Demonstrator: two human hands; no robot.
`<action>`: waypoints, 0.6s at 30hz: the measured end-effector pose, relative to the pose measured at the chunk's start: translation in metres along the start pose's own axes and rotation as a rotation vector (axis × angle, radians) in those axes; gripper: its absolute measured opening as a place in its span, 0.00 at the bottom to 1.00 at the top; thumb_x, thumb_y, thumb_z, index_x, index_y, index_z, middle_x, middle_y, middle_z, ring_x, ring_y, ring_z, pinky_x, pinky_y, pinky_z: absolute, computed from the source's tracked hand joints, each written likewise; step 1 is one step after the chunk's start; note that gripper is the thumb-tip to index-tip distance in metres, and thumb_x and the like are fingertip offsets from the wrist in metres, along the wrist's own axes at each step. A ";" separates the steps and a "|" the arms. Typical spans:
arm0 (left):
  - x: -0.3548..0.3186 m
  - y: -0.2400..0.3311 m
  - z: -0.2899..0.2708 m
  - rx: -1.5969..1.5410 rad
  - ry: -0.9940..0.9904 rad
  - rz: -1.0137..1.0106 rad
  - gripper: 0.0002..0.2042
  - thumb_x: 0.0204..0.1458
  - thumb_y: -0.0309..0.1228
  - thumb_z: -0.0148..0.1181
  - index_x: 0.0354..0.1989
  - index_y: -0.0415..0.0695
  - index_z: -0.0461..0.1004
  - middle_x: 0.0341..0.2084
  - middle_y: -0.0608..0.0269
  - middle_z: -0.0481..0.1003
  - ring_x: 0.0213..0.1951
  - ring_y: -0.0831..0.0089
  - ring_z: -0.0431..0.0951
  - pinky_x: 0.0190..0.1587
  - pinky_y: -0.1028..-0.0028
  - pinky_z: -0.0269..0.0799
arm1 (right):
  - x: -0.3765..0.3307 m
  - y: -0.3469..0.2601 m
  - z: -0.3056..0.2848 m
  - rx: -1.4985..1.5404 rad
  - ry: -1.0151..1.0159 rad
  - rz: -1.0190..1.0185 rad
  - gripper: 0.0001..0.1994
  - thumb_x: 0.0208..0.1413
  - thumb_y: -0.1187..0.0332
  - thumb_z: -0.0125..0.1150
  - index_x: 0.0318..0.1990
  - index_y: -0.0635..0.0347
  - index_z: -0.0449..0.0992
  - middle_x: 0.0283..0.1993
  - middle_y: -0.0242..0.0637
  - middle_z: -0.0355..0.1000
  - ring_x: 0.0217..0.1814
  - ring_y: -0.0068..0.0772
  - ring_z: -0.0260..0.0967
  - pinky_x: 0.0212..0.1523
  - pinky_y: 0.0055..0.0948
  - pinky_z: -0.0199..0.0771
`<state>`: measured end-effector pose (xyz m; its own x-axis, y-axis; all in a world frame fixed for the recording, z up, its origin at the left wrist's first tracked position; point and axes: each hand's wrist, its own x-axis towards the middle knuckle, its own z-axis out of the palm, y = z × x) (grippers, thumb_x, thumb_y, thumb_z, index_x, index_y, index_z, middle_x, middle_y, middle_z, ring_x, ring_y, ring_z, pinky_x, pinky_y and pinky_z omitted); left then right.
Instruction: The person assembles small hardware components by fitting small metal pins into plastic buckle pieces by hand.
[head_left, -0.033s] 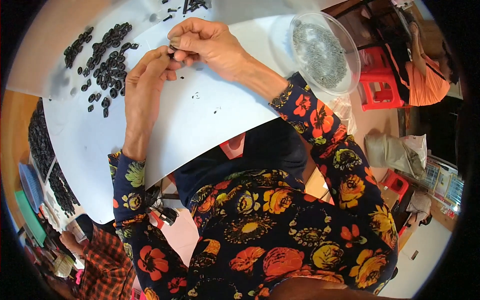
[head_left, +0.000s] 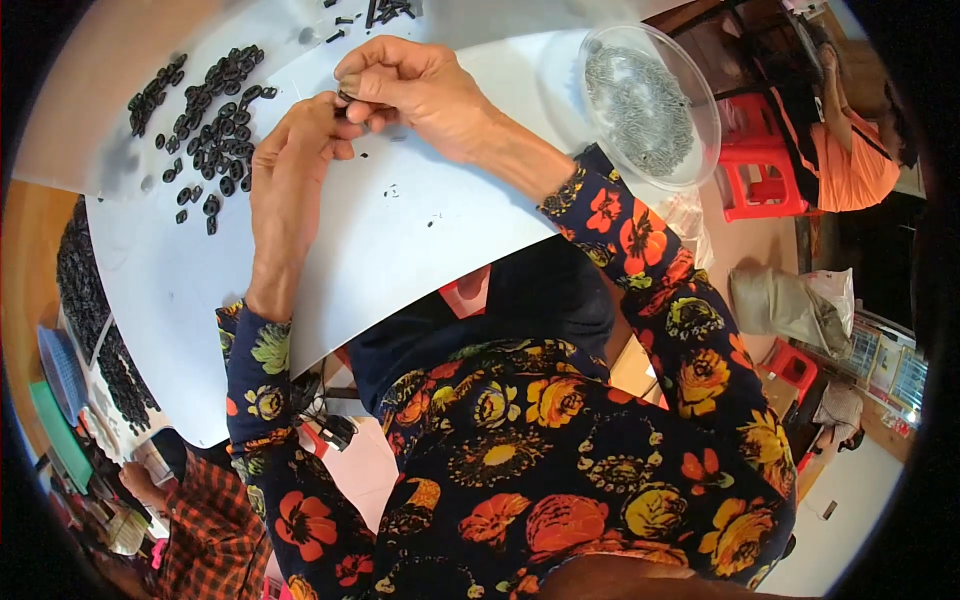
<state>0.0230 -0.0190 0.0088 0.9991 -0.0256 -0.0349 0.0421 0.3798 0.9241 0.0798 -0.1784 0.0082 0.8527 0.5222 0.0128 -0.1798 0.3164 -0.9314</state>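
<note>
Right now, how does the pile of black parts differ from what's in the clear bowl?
The black parts are dark, chunky loops; the bowl's contents are thin, grey and metallic. The black parts lie loose and scattered on the white sheet; the grey bits are gathered inside the bowl. The black parts lie by the left hand, the bowl beyond the right hand. Both are heaps of many small pieces.

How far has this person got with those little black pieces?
Done: hard to say; a few dark bits lie at the far edge of the white board, finished or not I cannot tell. In hand: the left hand and right hand pinch one small black piece between their fingertips. Left: a pile of black pieces and a clear dish of grey metal parts.
</note>
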 end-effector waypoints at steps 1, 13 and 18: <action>0.000 -0.001 -0.002 0.002 0.003 0.002 0.11 0.56 0.28 0.51 0.42 0.35 0.74 0.28 0.63 0.74 0.31 0.79 0.70 0.36 0.79 0.65 | 0.000 0.000 0.002 -0.035 0.002 0.001 0.09 0.57 0.69 0.55 0.43 0.61 0.73 0.32 0.29 0.71 0.29 0.17 0.67 0.30 0.18 0.67; 0.003 -0.001 -0.007 0.200 0.028 0.020 0.09 0.57 0.31 0.51 0.39 0.39 0.73 0.27 0.64 0.75 0.30 0.80 0.69 0.39 0.80 0.64 | -0.002 -0.005 0.000 -0.220 0.014 -0.098 0.11 0.56 0.67 0.57 0.44 0.62 0.75 0.28 0.29 0.72 0.28 0.17 0.69 0.31 0.16 0.71; 0.008 0.001 -0.017 0.104 -0.039 -0.036 0.09 0.57 0.31 0.50 0.38 0.38 0.72 0.23 0.64 0.72 0.30 0.78 0.69 0.37 0.78 0.62 | -0.002 -0.007 0.002 -0.232 -0.010 -0.117 0.10 0.57 0.71 0.54 0.44 0.62 0.74 0.29 0.31 0.73 0.29 0.18 0.70 0.34 0.17 0.73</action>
<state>0.0313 -0.0028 0.0033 0.9957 -0.0745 -0.0556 0.0744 0.2803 0.9570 0.0786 -0.1797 0.0157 0.8561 0.5008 0.1277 0.0378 0.1857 -0.9819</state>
